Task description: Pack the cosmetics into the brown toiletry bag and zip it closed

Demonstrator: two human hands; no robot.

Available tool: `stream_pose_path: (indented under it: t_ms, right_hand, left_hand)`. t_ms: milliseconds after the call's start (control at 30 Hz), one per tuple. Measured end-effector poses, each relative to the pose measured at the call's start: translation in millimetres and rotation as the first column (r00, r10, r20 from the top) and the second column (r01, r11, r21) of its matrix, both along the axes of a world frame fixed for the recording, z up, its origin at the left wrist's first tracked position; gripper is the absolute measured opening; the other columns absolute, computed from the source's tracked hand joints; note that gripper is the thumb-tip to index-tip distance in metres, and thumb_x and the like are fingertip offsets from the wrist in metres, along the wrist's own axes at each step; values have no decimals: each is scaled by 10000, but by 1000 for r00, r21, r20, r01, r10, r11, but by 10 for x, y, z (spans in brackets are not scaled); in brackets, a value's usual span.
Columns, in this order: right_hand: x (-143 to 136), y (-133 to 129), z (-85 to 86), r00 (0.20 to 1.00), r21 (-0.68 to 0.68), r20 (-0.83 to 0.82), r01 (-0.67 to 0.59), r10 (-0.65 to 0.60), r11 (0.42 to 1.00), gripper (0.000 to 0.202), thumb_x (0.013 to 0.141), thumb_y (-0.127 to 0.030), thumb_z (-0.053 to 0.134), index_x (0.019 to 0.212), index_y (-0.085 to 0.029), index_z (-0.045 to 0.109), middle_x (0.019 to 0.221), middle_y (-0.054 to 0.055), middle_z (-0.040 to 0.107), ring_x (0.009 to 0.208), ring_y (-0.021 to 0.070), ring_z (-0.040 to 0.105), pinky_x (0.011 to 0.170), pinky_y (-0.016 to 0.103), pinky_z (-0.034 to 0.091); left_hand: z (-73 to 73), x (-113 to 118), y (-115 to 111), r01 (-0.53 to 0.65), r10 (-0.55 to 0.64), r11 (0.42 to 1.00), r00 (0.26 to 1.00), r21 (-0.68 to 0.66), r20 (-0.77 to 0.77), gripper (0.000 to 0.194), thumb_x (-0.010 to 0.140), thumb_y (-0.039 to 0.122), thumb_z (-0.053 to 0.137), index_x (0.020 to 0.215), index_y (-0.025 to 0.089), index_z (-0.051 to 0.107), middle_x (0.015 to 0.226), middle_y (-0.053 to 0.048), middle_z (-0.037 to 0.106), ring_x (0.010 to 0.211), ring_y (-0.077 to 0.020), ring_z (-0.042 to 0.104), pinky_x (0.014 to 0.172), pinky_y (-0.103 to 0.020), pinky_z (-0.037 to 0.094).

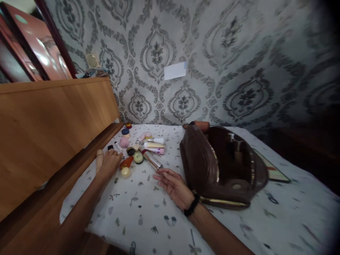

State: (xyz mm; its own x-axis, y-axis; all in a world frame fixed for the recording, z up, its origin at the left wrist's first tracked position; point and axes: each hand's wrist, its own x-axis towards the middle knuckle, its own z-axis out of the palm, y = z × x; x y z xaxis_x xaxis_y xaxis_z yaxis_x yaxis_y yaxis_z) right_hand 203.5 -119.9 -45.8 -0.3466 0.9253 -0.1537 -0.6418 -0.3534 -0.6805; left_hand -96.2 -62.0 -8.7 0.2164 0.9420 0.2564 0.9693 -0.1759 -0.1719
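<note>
My left hand [110, 163] lies low among the cosmetics at the left, fingers bent down; what is under them is hidden. A black cap [110, 147] and a slim white tube [118, 146] show just past its fingers, and a beige cylinder [99, 160] stands beside it. My right hand [174, 187] is open, palm partly up, its fingertips close to the end of a silver tube [153, 160]. Around them lie an orange-brown item [126, 163], a round cream-coloured item [125, 172], a green-topped jar [138, 158] and a pink ball-like sponge [124, 142].
A brown zippered bag [198, 156] gapes at the right, with bottles [238, 148] inside. White and pink tubes [154, 145] lie behind the silver one. A wooden panel [61, 117] borders the left side; a patterned wall [183, 95] rises behind the white cloth [148, 209].
</note>
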Motion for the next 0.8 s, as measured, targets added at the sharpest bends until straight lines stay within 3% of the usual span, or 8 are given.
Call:
stream_pose_path:
  t_ms: [167, 300, 367, 433, 533, 600, 667, 800]
  right_hand:
    - [2, 17, -20, 1000, 11, -13, -1, 1, 1000, 331, 624, -320, 874, 860, -158, 710, 971, 61, 718, 923, 201, 717, 706, 231, 521]
    - [3, 29, -33, 1000, 16, -1, -4, 4, 1000, 311, 647, -320, 858, 870, -159, 713, 952, 64, 725, 879, 183, 720, 662, 208, 508]
    - [2, 29, -30, 1000, 10, 8, -13, 13, 1000, 310, 650, -317, 856, 875, -160, 712, 955, 71, 732, 858, 173, 719, 663, 208, 508]
    - [0, 24, -19, 999, 6, 25, -21, 21, 1000, 327, 637, -317, 865, 878, -159, 712, 939, 70, 738, 825, 160, 717, 656, 203, 505]
    - [-10, 11, 4, 999, 11, 46, -30, 30, 999, 368, 599, -334, 887, 869, -156, 712, 905, 63, 742, 776, 145, 713, 632, 195, 499]
    - [-20, 3, 15, 998, 17, 59, -31, 30, 999, 389, 589, -349, 893, 874, -154, 713, 890, 62, 742, 747, 137, 707, 618, 195, 496]
    - [-32, 1, 22, 997, 17, 72, -21, 20, 1000, 416, 591, -382, 891, 887, -150, 714, 871, 62, 741, 713, 127, 696, 601, 196, 493]
    - [-48, 9, 21, 998, -3, 66, 12, -12, 1000, 490, 574, -494, 879, 866, -135, 716, 784, 52, 727, 635, 107, 662, 548, 185, 468]
  left_hand:
    - [23, 23, 20, -13, 15, 998, 1000, 61, -25, 263, 942, 209, 377, 1040, 179, 619, 954, -127, 661, 983, -308, 568, 876, -444, 398]
    - [141, 71, -92, -50, -14, 979, 949, 195, 314, 236, 938, 301, 417, 1070, 198, 584, 1053, -99, 632, 1003, -262, 578, 872, -392, 447]
    - [201, 131, -150, -98, -92, 958, 788, 271, 609, 255, 897, 361, 494, 1073, 200, 584, 1081, -88, 619, 1010, -244, 581, 839, -362, 481]
    - [240, 221, -193, -101, -164, 961, 538, 256, 827, 314, 845, 419, 567, 1066, 197, 589, 1043, -68, 627, 960, -222, 597, 760, -320, 506]
    - [249, 418, -240, 51, -149, 988, 152, 143, 977, 392, 788, 454, 658, 1067, 186, 603, 1012, -51, 650, 934, -195, 613, 751, -282, 511]
    - [224, 577, -258, 199, -83, 976, -21, 86, 996, 422, 776, 439, 699, 1097, 181, 609, 1023, -53, 661, 925, -181, 622, 767, -270, 507]
    - [183, 736, -262, 328, -25, 943, -120, 63, 992, 436, 774, 421, 723, 1118, 176, 615, 1004, -56, 669, 879, -170, 632, 737, -259, 505]
    - [66, 971, -237, 491, 10, 868, -172, 77, 985, 420, 771, 385, 745, 1116, 165, 647, 996, -73, 674, 848, -168, 625, 692, -251, 496]
